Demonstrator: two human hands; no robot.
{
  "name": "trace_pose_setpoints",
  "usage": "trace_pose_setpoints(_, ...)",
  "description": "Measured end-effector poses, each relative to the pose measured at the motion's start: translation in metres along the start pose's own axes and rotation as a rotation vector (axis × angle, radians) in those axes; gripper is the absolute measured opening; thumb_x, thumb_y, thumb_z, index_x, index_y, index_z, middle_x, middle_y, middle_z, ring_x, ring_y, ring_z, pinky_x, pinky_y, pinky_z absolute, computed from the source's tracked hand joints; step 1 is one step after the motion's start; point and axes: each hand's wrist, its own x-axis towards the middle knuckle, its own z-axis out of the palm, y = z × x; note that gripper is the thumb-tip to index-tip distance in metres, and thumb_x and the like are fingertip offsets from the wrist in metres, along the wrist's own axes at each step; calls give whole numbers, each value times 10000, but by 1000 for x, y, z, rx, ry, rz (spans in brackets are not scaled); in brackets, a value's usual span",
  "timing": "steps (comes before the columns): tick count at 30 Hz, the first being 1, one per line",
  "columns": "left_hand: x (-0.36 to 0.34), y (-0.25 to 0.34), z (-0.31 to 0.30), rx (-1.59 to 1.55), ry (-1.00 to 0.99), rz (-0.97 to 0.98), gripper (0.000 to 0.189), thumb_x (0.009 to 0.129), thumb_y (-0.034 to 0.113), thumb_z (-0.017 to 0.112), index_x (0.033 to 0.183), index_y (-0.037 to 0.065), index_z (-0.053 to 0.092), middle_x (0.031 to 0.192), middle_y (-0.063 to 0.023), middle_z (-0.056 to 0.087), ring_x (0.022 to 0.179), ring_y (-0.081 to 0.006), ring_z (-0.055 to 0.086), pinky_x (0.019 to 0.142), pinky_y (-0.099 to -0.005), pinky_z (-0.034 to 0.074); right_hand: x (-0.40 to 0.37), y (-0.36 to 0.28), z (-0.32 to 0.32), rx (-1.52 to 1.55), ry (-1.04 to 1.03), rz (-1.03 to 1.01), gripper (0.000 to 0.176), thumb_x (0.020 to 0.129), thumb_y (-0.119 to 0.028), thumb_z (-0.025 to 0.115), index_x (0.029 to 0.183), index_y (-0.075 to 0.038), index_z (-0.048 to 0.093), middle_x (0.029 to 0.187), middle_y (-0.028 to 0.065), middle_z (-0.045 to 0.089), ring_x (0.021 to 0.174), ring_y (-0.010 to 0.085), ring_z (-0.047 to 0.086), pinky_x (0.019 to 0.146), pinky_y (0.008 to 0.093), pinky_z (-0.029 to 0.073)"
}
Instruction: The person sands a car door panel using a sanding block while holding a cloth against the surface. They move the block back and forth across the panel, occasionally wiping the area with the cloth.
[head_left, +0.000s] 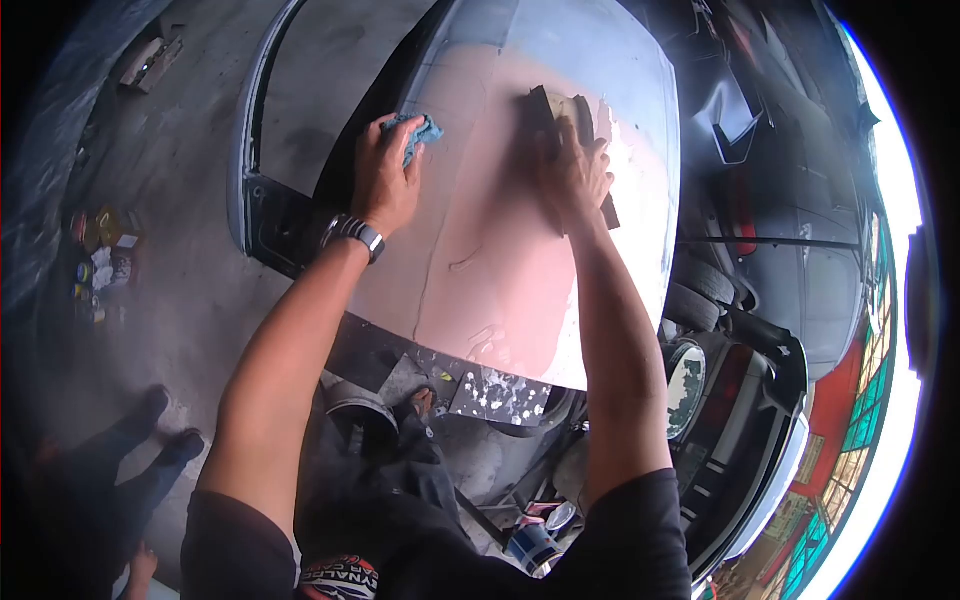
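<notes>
A car body panel (pixel 450 240), coated pinkish in the middle and grey-blue at the far end, lies in front of me with wet streaks on it. Over its left part, my left hand (pixel 388 170) is closed round a crumpled blue cloth (pixel 424 135). My right hand (pixel 577 170) grips a dark sanding block (pixel 545 105) with a tan piece under the fingers, pressed against the panel's right side. The block's underside is hidden. A wristwatch (pixel 355 236) is on my left wrist.
A window frame (pixel 245 150) adjoins the panel at left. Bottles and cans (pixel 105 250) stand on the floor, and another person's legs (pixel 130 445) show lower left. Tyres (pixel 695 290), a round tub (pixel 685 385) and car parts crowd the right. A blue container (pixel 532 545) sits below.
</notes>
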Motion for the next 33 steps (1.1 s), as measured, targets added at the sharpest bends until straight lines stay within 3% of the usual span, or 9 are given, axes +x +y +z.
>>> trace_pose_setpoints(5, 4, -6, 8, 45, 42, 23, 403, 1006, 60, 724, 1391, 152, 651, 1401, -208, 585, 1312, -432, 566, 1119, -536, 478, 19, -12, 1, 97, -17, 132, 531, 1055, -560, 607, 1515, -294, 616, 1354, 343, 545, 1315, 525, 572, 1084, 633, 451)
trace_pose_setpoints(10, 4, -9, 6, 10, 35, 14, 451, 969, 53, 758, 1394, 162, 654, 1423, -219, 586, 1312, -444, 566, 1116, -550, 481, -13, -16, -6, -31, -14, 34, 620, 1093, -501, 581, 1683, -358, 452, 1388, 328, 539, 1306, 527, 570, 1058, 633, 472)
trace_pose_setpoints(18, 7, -15, -5, 5, -23, 32, 462, 999, 94, 740, 1439, 186, 630, 1453, -214, 577, 1314, -449, 575, 1112, -542, 484, -250, -89, -28, -63, 61, -37, 719, 1013, -442, 735, 1680, -340, 486, 1394, 321, 536, 1235, 515, 601, 971, 640, 498)
trace_pose_setpoints(21, 11, -16, -8, -31, -21, 26, 510, 934, 64, 785, 1415, 165, 647, 1450, -215, 569, 1304, -450, 559, 1117, -549, 475, -226, -89, -13, -142, 108, -63, 739, 998, -466, 746, 1679, -349, 483, 1383, 306, 517, 1201, 499, 608, 899, 616, 527)
trace_pose_setpoints(24, 7, -19, -5, -53, 4, 37, 478, 950, 64, 765, 1404, 163, 656, 1451, -213, 571, 1298, -450, 563, 1107, -552, 472, -92, -91, -1, -84, 107, 18, 608, 1084, -455, 631, 1644, -247, 522, 1331, 332, 564, 1203, 501, 610, 966, 633, 510)
trace_pose_setpoints(26, 7, -20, -3, -50, -5, 20, 470, 948, 59, 763, 1395, 160, 661, 1447, -216, 573, 1297, -450, 563, 1106, -553, 470, -17, -75, 24, -106, 237, -3, 541, 1084, -471, 612, 1586, -275, 561, 1330, 333, 562, 1191, 541, 606, 946, 644, 506)
trace_pose_setpoints(27, 5, -20, -3, -46, -14, 17, 466, 947, 57, 762, 1391, 159, 664, 1446, -217, 574, 1296, -450, 563, 1106, -553, 468, 2, -84, 12, -70, 136, 85, 520, 1081, -474, 608, 1567, -289, 572, 1303, 319, 564, 1187, 547, 609, 938, 642, 508)
trace_pose_setpoints(30, 4, -21, -6, -16, 29, 59, 465, 951, 44, 760, 1391, 158, 666, 1426, -210, 592, 1296, -442, 575, 1106, -538, 475, -35, -86, 11, -41, 151, 41, 574, 1046, -441, 665, 1591, -298, 558, 1277, 312, 561, 1182, 530, 611, 926, 632, 510)
trace_pose_setpoints(33, 6, -19, -2, -24, 19, 38, 469, 947, 42, 762, 1390, 165, 666, 1412, -208, 601, 1296, -437, 581, 1104, -538, 479, -177, -97, -5, -45, 182, -64, 729, 993, -386, 748, 1672, -339, 487, 1273, 308, 552, 1181, 513, 604, 907, 620, 509)
